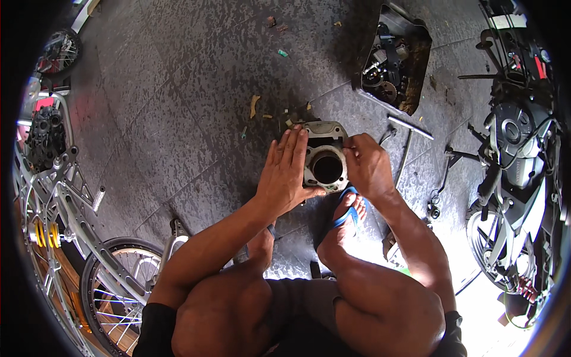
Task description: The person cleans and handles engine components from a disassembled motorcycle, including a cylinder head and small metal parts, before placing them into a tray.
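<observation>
A grey metal engine cylinder block [326, 156] with a round dark bore stands on the stone floor in front of my feet. My left hand [286, 172] lies flat against its left side, fingers straight and pointing away, thumb resting on the lower rim. My right hand [367, 166] is curled over the block's right edge, fingertips pressed on its top face; whether it holds a small tool is hidden. I am squatting, my right foot in a blue sandal [348, 214] just below the block.
A dark tray of engine parts [392, 59] lies at the back right. A metal bar [410, 127] and loose tools lie right of the block. A motorcycle [517, 154] stands at the right, a frame with wheel [113, 279] at the left. Scraps litter the floor [254, 106].
</observation>
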`<state>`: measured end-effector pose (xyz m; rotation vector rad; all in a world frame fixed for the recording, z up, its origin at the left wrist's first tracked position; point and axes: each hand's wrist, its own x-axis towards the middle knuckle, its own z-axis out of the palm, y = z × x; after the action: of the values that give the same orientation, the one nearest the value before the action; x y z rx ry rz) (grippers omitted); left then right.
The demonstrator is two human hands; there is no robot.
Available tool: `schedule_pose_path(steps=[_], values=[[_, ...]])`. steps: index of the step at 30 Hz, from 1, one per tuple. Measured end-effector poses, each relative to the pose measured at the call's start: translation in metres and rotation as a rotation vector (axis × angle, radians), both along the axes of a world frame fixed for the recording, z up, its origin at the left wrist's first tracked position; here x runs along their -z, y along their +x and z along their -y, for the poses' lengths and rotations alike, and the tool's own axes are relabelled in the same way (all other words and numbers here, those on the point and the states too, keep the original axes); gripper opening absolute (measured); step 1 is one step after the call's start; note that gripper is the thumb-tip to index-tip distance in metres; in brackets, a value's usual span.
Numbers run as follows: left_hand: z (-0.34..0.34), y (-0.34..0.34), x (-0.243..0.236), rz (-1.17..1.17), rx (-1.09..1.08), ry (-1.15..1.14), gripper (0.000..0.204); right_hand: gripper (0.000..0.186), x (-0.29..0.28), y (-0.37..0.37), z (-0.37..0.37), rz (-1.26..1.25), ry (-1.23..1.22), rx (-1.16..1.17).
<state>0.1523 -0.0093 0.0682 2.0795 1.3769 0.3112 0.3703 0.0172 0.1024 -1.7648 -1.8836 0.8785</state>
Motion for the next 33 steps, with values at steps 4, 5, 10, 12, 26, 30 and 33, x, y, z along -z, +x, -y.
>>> schedule_pose_path(steps=[4, 5, 10, 12, 26, 30, 33], values=[[0.001, 0.0, 0.002, -0.007, 0.001, 0.018, 0.136, 0.007, 0.005, -0.006, 0.004, -0.01, -0.017, -0.007], [0.001, 0.0, 0.003, -0.002, -0.002, 0.018, 0.136, 0.007, 0.002, -0.007, 0.003, 0.008, -0.018, -0.043], [0.001, 0.001, 0.001, 0.006, 0.001, 0.003, 0.136, 0.008, 0.0, 0.002, 0.001, 0.073, 0.052, -0.041], [0.001, 0.002, 0.002, 0.023, -0.002, 0.018, 0.136, 0.008, 0.003, 0.003, 0.001, 0.052, 0.026, -0.071], [0.001, -0.001, 0.005, -0.002, 0.01, -0.007, 0.14, 0.009, 0.004, 0.003, -0.002, -0.025, -0.042, -0.062], [0.001, 0.0, 0.004, 0.022, 0.003, 0.022, 0.138, 0.009, 0.001, 0.003, -0.004, -0.029, -0.036, -0.124], [0.001, 0.001, 0.005, 0.015, -0.002, 0.018, 0.137, 0.008, 0.007, 0.006, -0.006, -0.018, -0.001, -0.111]])
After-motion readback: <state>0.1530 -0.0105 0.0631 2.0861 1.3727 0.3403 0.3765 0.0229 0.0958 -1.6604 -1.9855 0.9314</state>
